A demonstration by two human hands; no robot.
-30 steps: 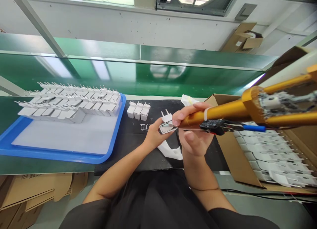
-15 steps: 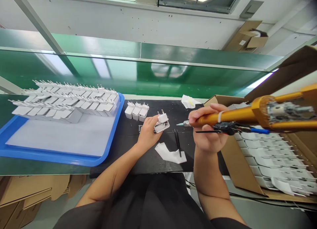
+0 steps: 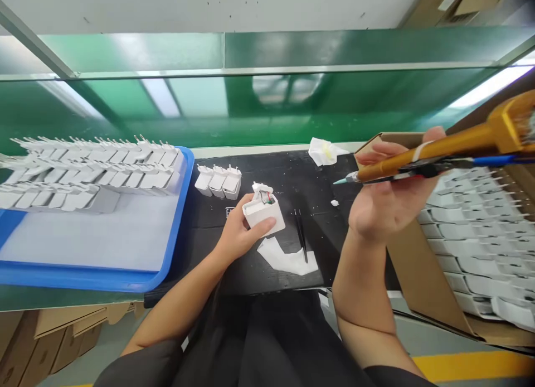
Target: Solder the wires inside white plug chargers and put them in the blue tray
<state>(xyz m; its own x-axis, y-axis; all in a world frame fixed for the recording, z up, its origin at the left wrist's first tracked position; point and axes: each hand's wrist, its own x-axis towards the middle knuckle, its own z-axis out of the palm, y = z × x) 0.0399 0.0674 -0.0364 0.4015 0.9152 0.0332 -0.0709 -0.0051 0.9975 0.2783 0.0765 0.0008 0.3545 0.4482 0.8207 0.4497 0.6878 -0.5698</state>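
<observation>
My left hand (image 3: 242, 229) grips a white plug-in charger (image 3: 264, 217) over the black mat, thumb along its near side. The charger's pronged cap (image 3: 262, 189) sits tilted over the open housing, where red and green bits show. To its right, my right hand (image 3: 390, 192) is wrapped round a gold dispensing gun (image 3: 387, 167). Its thin teal nozzle (image 3: 340, 181) points left, apart from the charger. Black tweezers (image 3: 300, 236) lie between my hands, their lower end on a piece of white paper (image 3: 286, 257). Three white chargers (image 3: 218, 182) stand beyond my left hand.
At left, a blue tray (image 3: 178, 219) carries rows of white chargers (image 3: 104, 169). A cardboard box (image 3: 430, 281) at right holds many more white casings (image 3: 480, 236). A crumpled, yellow-stained tissue (image 3: 324, 151) and a small white blob (image 3: 334, 203) lie on the black mat (image 3: 267, 169).
My left hand has turned the charger so its broad side faces me. My right hand has drawn the dispensing gun away to the right. The camera view has tilted down.
</observation>
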